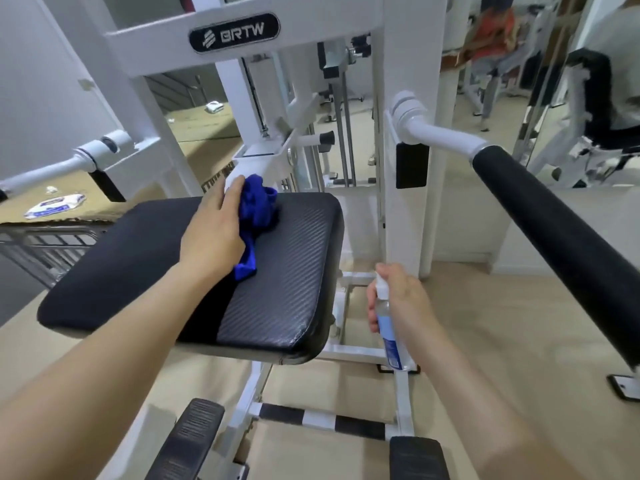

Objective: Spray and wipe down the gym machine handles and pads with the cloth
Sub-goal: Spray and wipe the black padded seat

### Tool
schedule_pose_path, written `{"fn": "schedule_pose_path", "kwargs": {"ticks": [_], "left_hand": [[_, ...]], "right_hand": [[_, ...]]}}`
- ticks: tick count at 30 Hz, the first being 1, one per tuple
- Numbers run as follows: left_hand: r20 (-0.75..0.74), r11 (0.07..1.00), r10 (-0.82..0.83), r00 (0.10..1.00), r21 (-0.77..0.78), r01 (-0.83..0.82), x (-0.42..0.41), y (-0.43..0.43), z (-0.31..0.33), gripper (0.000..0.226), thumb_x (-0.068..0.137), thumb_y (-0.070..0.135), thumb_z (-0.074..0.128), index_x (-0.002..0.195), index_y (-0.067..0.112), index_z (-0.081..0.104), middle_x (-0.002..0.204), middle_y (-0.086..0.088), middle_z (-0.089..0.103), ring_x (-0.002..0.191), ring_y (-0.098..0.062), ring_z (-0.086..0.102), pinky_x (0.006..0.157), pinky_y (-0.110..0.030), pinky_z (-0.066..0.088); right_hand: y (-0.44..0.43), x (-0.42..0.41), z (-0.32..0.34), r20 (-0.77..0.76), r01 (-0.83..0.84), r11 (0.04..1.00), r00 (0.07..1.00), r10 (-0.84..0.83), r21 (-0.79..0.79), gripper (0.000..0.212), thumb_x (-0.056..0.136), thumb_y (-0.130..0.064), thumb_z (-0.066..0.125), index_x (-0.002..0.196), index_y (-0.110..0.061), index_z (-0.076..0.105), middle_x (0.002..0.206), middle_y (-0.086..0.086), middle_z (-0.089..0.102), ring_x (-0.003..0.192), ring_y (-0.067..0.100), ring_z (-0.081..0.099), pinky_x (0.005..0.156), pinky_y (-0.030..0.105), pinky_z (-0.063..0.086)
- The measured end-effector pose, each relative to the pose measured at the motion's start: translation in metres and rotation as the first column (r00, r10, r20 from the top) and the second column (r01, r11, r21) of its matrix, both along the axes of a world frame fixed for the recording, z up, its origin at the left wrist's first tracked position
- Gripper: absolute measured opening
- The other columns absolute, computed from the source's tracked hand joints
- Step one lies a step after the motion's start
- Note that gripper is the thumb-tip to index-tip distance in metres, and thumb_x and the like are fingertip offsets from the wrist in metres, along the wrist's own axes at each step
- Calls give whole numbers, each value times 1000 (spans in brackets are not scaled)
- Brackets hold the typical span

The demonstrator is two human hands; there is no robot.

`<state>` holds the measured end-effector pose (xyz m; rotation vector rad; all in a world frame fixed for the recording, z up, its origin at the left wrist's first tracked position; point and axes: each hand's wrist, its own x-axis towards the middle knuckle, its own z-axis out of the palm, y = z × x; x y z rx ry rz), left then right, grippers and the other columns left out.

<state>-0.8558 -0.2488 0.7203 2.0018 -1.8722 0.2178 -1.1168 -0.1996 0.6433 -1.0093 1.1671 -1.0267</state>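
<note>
Cloth (258, 216): blue, bunched; lies on the far part of the pad, under the fingers of the left hand (214, 233), which grips it, one tail sticking out below the palm.
Pad (277, 289): black, weave-textured vinyl, rounded rectangle, roughly level.
Spray bottle (389, 327): clear, blue label, white nozzle uppermost; gripped by the right hand (401, 303), just right of the pad's near corner.
Right handle (561, 237): black padded grip on a white arm, untouched.

Single head-worn view, facing forward and down, close over black pad (277, 271)
</note>
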Motion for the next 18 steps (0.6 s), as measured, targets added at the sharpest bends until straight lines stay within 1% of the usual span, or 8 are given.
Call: {"fn": "schedule_pose_path", "kwargs": {"ticks": [2, 5, 7, 9, 13, 15, 17, 18], "left_hand": [[-53, 998, -65, 996, 14, 66, 6, 9, -3, 81, 84, -8, 45, 151, 34, 25, 162, -1, 14, 147, -24, 20, 110, -43, 35], [-124, 989, -113, 986, 84, 124, 5, 15, -9, 73, 89, -3, 44, 150, 35, 30, 163, -2, 14, 149, -25, 13, 117, -36, 21], [-106, 974, -181, 978, 115, 193, -2, 18, -11, 68, 93, 3, 46, 151, 34, 26, 162, -4, 13, 150, -28, 6, 119, -35, 10], [-70, 955, -258, 964, 133, 265, -13, 21, -11, 65, 96, 7, 47, 151, 31, 23, 162, -4, 14, 150, -26, 3, 120, -34, 5], [-68, 913, -349, 935, 200, 355, -41, 2, -1, 60, 101, 22, 43, 150, 39, 13, 162, 1, 12, 150, -20, 3, 122, -41, 4], [-86, 891, -375, 923, 241, 384, -49, -17, 5, 57, 101, 30, 40, 148, 43, 12, 162, 2, 15, 150, -18, 5, 122, -38, 5], [-63, 878, -387, 920, 280, 389, -58, -39, 12, 56, 101, 30, 41, 151, 39, 18, 160, 4, 22, 149, -18, 12, 120, -32, 6], [-49, 873, -398, 916, 286, 394, -63, -49, 15, 54, 101, 29, 42, 151, 36, 23, 158, 5, 29, 147, -19, 19, 118, -32, 11]], "right_hand": [[-9, 3, -1, -31, 24, 999, 999, -25, -26, 55, 97, -41, 42, 52, -11, 55, 49, 6, 53, 47, 21, 50, 53, 30, 46], [-23, 3, 3, -26, 60, 998, 998, -61, -27, 56, 98, -45, 41, 62, -6, 58, 52, 7, 55, 47, 18, 51, 51, 27, 45], [-34, 3, 9, -30, 69, 997, 997, -70, -23, 55, 98, -45, 40, 64, -6, 58, 56, 9, 55, 49, 18, 51, 49, 25, 45], [-44, 2, 14, -32, 98, 995, 995, -99, -35, 53, 99, -41, 40, 62, -7, 56, 59, 10, 55, 51, 18, 51, 46, 23, 46], [-66, 0, 23, 25, 137, 991, 990, -137, -12, 53, 99, -45, 42, 66, -8, 58, 58, 6, 55, 49, 15, 51, 42, 19, 46], [-74, -2, 27, 48, 114, 993, 992, -114, 6, 52, 98, -47, 44, 67, -8, 58, 55, 4, 55, 47, 16, 50, 42, 19, 45], [-81, -3, 30, 46, 94, 996, 995, -94, 9, 49, 97, -43, 45, 65, -9, 57, 55, 5, 54, 47, 17, 50, 45, 23, 45], [-83, -3, 31, 43, 91, 996, 995, -91, 1, 48, 97, -41, 44, 64, -9, 56, 55, 5, 53, 48, 17, 49, 47, 25, 46]]}}
